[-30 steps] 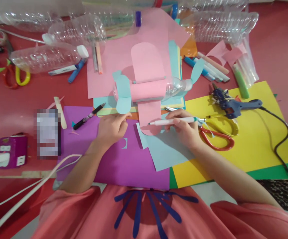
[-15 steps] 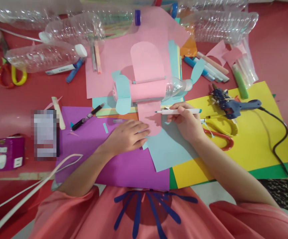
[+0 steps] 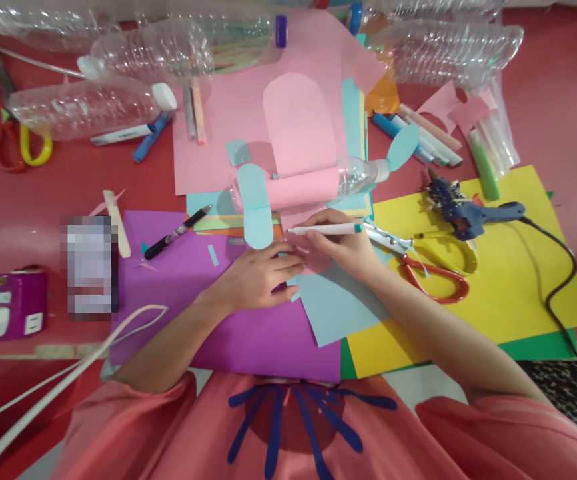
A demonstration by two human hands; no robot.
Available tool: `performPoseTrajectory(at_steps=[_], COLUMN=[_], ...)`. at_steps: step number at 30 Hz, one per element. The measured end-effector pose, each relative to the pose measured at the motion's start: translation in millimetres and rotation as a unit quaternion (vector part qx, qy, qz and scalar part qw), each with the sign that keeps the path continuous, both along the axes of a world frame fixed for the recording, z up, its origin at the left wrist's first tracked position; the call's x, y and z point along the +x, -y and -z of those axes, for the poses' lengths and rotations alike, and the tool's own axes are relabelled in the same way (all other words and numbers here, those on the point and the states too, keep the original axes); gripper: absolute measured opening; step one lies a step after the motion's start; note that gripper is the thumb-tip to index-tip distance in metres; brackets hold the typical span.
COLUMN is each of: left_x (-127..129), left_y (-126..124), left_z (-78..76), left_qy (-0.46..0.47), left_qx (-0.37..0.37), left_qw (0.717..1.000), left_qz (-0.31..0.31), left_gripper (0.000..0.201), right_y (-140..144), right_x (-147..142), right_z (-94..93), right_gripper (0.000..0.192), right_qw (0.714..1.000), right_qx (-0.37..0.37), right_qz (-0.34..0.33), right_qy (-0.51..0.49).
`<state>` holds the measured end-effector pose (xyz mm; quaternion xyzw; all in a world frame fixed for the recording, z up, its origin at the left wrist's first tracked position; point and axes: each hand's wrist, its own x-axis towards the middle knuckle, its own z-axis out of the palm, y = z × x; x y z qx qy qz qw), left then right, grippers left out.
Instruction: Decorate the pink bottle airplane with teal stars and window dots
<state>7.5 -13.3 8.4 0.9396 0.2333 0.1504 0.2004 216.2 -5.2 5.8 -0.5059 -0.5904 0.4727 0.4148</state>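
My right hand [image 3: 346, 247] is closed around a white felt-tip marker [image 3: 336, 229] with a green end. Its tip points left, over the lower pink paper wing [image 3: 296, 219] of a small bottle wrapped in pink paper [image 3: 303, 187]. That wing is partly hidden by my hands. Fingers extended, my left hand [image 3: 253, 277] rests palm down at the wing's lower left side, holding nothing. The upper pink wing [image 3: 298, 120] reaches away from me. A light blue rounded strip [image 3: 257, 207] sits at the bottle's left end, and a light blue oval [image 3: 402, 148] at its cap.
Scissors [image 3: 438, 280] lie on yellow paper [image 3: 518, 267], below a blue glue gun [image 3: 478, 217] with a black cord. Purple paper [image 3: 268, 340] carries a black pen [image 3: 176, 233]. At left is a phone [image 3: 91, 267]. Clear plastic bottles [image 3: 88, 110] and markers [image 3: 428, 143] lie farther back.
My right hand has moved left with the marker, over the lower wing. The wrapped bottle has shifted slightly right and turned a little, its light blue strip coming nearer to my left hand.
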Motion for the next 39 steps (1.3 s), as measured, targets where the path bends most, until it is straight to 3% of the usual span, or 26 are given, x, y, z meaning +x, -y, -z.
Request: performPoseTrajectory(at_steps=[9,39], left_x=[-1,-3], left_y=[2,-1], left_z=[-1.1,2.3], left_qy=[-0.003,0.012], left_qx=[-0.003,0.015], left_qw=[1.0,1.0], left_qz=[-0.011,0.009], left_gripper=[0.03,0.028], right_y=[0,9], right_x=[-4,27], right_z=[-3.8,-10.0], right_gripper=[0.009,0.009], right_qw=[0.999,0.99], right_qx=[-0.021,-0.026], right_qz=[-0.017,0.113], right_qy=[0.033,0.082])
